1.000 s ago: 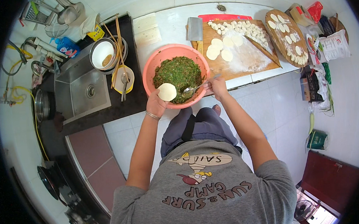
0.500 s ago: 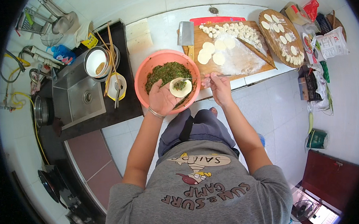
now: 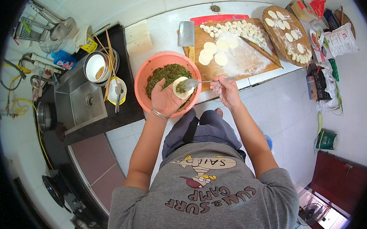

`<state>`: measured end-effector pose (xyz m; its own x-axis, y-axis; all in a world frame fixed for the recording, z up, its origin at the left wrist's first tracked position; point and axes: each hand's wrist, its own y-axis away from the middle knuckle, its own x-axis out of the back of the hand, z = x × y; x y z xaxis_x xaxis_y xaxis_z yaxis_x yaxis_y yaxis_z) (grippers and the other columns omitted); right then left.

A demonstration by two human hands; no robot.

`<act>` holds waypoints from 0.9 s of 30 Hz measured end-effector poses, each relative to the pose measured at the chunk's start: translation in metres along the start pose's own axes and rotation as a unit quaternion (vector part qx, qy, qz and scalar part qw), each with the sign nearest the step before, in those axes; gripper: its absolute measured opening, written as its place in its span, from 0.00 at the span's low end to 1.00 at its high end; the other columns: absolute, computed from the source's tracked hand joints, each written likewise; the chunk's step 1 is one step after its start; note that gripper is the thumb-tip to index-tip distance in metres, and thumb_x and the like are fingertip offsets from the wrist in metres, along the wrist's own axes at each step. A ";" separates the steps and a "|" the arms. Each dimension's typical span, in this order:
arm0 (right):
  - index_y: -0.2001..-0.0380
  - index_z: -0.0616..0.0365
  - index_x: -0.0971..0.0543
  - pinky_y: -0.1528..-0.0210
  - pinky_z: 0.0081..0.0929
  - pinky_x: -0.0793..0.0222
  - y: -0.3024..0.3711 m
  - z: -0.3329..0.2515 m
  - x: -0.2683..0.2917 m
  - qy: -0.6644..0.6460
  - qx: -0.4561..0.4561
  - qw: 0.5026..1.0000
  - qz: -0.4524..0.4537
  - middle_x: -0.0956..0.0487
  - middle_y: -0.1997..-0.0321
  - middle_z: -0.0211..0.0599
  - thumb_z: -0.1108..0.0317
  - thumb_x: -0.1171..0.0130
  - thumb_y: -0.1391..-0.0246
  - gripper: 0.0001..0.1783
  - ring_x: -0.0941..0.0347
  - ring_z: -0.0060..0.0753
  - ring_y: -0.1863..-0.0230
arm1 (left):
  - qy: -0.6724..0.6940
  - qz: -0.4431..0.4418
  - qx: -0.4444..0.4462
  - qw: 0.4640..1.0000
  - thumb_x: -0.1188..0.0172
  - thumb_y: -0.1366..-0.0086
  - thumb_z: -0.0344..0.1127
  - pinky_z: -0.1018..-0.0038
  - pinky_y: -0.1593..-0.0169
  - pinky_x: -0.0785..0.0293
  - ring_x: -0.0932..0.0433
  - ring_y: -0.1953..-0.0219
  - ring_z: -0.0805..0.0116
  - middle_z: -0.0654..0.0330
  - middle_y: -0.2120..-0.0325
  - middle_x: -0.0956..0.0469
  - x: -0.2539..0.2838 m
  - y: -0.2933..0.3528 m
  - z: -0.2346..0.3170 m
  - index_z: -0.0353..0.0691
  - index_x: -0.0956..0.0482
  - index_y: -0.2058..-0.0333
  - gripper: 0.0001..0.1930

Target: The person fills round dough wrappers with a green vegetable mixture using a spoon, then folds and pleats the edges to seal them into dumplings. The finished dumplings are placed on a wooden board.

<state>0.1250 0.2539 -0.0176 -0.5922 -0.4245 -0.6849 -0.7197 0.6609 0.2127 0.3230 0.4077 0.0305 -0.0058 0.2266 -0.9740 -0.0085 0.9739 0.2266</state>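
Note:
My left hand (image 3: 165,100) is palm up over the near side of a pink bowl (image 3: 139,82), holding a round dumpling wrapper (image 3: 178,95) on its fingers. A little green filling lies on the wrapper. My right hand (image 3: 227,93) pinches the handle of a metal spoon (image 3: 191,84), whose bowl touches the filling on the wrapper. Chopped green filling (image 3: 165,73) fills the pink bowl below. To the right, a wooden board (image 3: 247,70) carries several flat wrappers (image 3: 221,59), small dough pieces (image 3: 237,27), flour and a rolling pin (image 3: 261,51).
A cleaver (image 3: 186,33) lies at the board's left edge. Farther right stands a round board (image 3: 293,24) with more wrappers. On the left are a steel sink (image 3: 70,107), stacked bowls with chopsticks (image 3: 111,56), and a yellow-rimmed bowl (image 3: 123,98) with utensils.
The spoon has turned so its rounded back shows, and it presses over the filling on the wrapper. My right hand has shifted slightly; my left hand stays nearly in place.

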 end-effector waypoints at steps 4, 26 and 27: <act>0.65 0.67 0.25 0.66 0.26 0.25 -0.003 -0.009 0.010 -0.056 -0.001 0.998 0.005 0.20 0.70 0.48 0.66 0.49 0.41 0.12 0.21 0.36 0.69 | -0.027 0.018 -0.040 0.999 0.65 0.33 0.50 0.56 0.37 0.42 0.35 0.41 0.51 0.44 0.44 0.35 0.003 -0.001 -0.001 0.25 0.41 0.43 0.32; 0.67 0.65 0.25 0.65 0.26 0.27 -0.007 -0.021 -0.037 0.095 -0.004 0.992 -0.086 0.20 0.70 0.47 0.67 0.50 0.40 0.11 0.22 0.35 0.69 | -0.096 0.028 -0.020 0.995 0.64 0.34 0.51 0.56 0.36 0.43 0.36 0.40 0.52 0.45 0.43 0.35 0.002 0.007 0.004 0.28 0.41 0.42 0.32; 0.66 0.66 0.25 0.63 0.26 0.26 -0.007 -0.020 -0.037 0.060 -0.002 0.995 -0.081 0.20 0.70 0.47 0.67 0.50 0.40 0.12 0.22 0.35 0.68 | -0.099 0.025 -0.029 0.994 0.64 0.34 0.52 0.56 0.36 0.44 0.37 0.40 0.52 0.45 0.43 0.36 0.001 0.008 0.004 0.28 0.41 0.42 0.32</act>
<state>0.1444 0.2531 0.0199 -0.5077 -0.5961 -0.6220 -0.8102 0.5758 0.1096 0.3272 0.4158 0.0313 0.1887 0.2769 -0.9422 -0.0702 0.9608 0.2683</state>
